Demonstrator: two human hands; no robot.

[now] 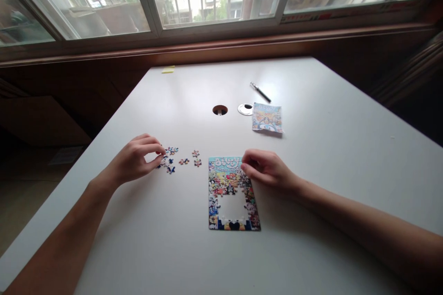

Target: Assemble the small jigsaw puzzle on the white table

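Note:
A small colourful jigsaw puzzle (233,193) lies on the white table (311,184), with a gap of bare table in its lower middle. Several loose puzzle pieces (180,159) are scattered to its left. My left hand (136,163) hovers at the left end of that pile, thumb and fingers pinched together at a piece there. My right hand (266,168) rests at the puzzle's upper right corner, fingers curled and pressing on its edge.
Further back lie a printed puzzle packet (267,118), a round metal cap (245,109), a cable hole (220,110) and a pen (260,92). A yellow note (168,69) sits at the far edge. Windows run behind the table.

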